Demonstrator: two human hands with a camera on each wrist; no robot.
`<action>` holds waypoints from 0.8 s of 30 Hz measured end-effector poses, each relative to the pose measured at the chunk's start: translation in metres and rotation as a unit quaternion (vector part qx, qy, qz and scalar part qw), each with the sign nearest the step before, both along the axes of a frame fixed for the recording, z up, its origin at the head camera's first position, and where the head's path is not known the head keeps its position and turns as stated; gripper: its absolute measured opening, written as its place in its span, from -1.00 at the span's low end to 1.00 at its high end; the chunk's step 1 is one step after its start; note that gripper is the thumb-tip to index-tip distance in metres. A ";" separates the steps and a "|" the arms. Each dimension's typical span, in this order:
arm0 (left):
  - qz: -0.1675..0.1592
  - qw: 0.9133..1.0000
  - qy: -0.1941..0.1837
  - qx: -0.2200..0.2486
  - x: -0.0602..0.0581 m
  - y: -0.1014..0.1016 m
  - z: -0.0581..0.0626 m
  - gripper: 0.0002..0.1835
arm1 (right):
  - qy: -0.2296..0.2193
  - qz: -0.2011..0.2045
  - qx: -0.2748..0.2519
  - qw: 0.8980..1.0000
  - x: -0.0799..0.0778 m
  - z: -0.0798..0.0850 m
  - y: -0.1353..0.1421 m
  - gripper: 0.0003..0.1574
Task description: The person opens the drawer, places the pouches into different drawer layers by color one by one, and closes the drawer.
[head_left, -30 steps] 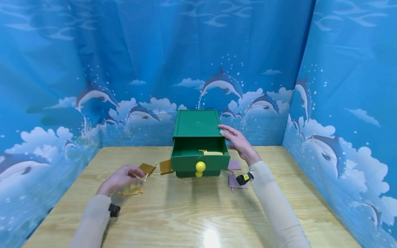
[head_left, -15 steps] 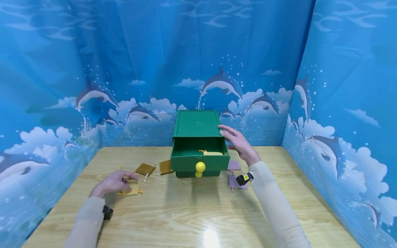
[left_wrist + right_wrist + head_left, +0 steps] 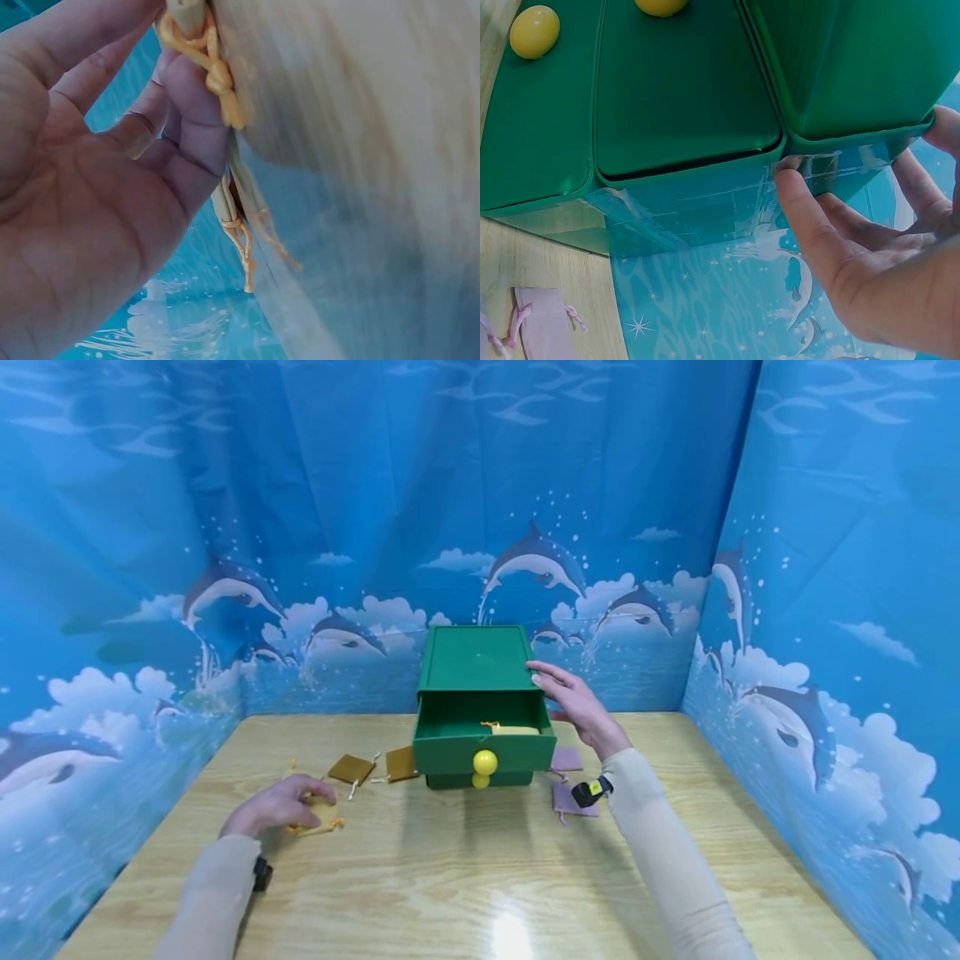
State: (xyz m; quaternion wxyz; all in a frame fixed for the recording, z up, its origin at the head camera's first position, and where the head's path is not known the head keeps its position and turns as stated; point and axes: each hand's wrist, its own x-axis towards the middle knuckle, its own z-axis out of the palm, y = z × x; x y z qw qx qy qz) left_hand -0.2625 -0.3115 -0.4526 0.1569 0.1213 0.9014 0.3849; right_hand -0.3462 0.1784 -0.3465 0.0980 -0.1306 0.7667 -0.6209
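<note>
At the left of the table, my left hand (image 3: 277, 806) is low over a pale yellow drawstring pouch (image 3: 326, 811), its thumb and curled fingers pinching it. Orange cords (image 3: 220, 79) of this pouch show beside the fingers in the left wrist view; much of its cloth is hidden. Straight fingers of my right hand (image 3: 577, 706) rest against the right side of the green drawer cabinet (image 3: 478, 656). Its upper drawer (image 3: 450, 750), with a yellow knob (image 3: 485, 763), is pulled out. A cream pouch (image 3: 516, 731) with an orange cord lies inside that drawer.
Two brown pouches (image 3: 352, 769) lie between my left hand and the cabinet. Two lilac pouches (image 3: 576, 800) lie right of the cabinet, by my right wrist. Another orange cord (image 3: 292, 763) shows behind my left hand. Dolphin-print curtains (image 3: 480, 510) enclose the back and sides.
My left hand has moved left and down from near the brown pouches to the pale yellow pouch and taken hold of it. My right hand and the drawer have stayed put.
</note>
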 end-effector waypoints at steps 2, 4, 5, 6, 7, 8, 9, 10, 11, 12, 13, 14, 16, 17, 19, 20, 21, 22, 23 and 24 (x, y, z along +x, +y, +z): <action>0.006 1.000 -0.003 -0.004 -0.001 0.001 0.000 -0.55 | 0.000 -0.001 0.001 1.000 0.000 0.000 0.000 -0.36; 0.009 1.000 -0.006 -0.005 -0.001 0.003 0.001 -0.57 | 0.000 -0.001 0.001 1.000 0.001 0.001 0.000 -0.35; 0.009 1.000 -0.009 -0.004 -0.001 0.004 0.001 -0.58 | -0.001 -0.001 0.001 1.000 0.001 0.001 0.000 -0.35; 0.008 1.000 -0.012 -0.002 -0.002 0.005 0.001 -0.60 | -0.002 -0.002 0.001 1.000 0.001 0.001 0.000 -0.35; 0.005 1.000 -0.013 0.002 -0.002 0.005 0.000 -0.61 | -0.002 -0.002 0.001 1.000 0.001 0.001 0.000 -0.35; 0.000 1.000 -0.016 0.007 -0.002 0.006 0.000 -0.63 | -0.003 -0.002 0.001 1.000 0.001 0.001 0.000 -0.35; -0.004 1.000 -0.015 0.009 -0.002 0.007 0.000 -0.65 | -0.003 -0.001 0.000 1.000 0.001 0.001 0.001 -0.35; -0.007 1.000 -0.014 0.012 -0.003 0.007 -0.001 -0.67 | -0.004 -0.001 0.000 1.000 0.001 0.001 0.000 -0.35; -0.013 1.000 -0.012 0.015 -0.003 0.008 -0.002 -0.70 | -0.005 -0.001 0.000 1.000 0.001 0.001 0.000 -0.36; -0.017 1.000 -0.009 0.017 -0.003 0.008 -0.003 -0.72 | -0.005 0.000 0.000 1.000 0.001 0.001 0.000 -0.36; -0.020 1.000 -0.006 0.017 -0.003 0.009 -0.003 -0.74 | -0.005 0.001 0.001 1.000 0.000 0.001 0.000 -0.36; -0.020 1.000 -0.005 0.017 -0.003 0.009 -0.004 -0.76 | -0.005 0.001 0.001 1.000 0.000 0.001 0.000 -0.36; -0.019 1.000 -0.003 0.018 -0.003 0.010 -0.004 -0.79 | -0.006 0.002 0.001 1.000 -0.001 0.001 0.000 -0.35; -0.020 1.000 -0.003 0.018 -0.003 0.010 -0.004 -0.79 | -0.007 0.004 0.001 1.000 -0.001 0.001 0.000 -0.35; -0.019 1.000 -0.003 0.018 -0.004 0.011 -0.003 -0.80 | -0.007 0.004 0.002 1.000 -0.001 0.001 0.000 -0.35; -0.022 1.000 -0.001 0.018 -0.004 0.012 -0.003 -0.81 | -0.008 0.003 0.002 1.000 -0.001 0.001 0.000 -0.35; -0.020 1.000 0.000 0.021 -0.005 0.012 -0.002 -0.80 | -0.008 0.003 0.001 1.000 -0.001 0.001 0.000 -0.35; -0.019 1.000 0.002 0.024 -0.005 0.013 -0.001 -0.80 | -0.008 0.003 0.001 1.000 0.000 0.001 0.000 -0.35; -0.016 0.999 0.004 0.028 -0.005 0.014 0.001 -0.79 | -0.008 0.003 0.001 1.000 0.000 0.001 0.000 -0.34; -0.012 0.999 0.006 0.031 -0.006 0.016 0.003 -0.78 | -0.009 0.003 0.001 1.000 0.001 0.002 0.000 -0.34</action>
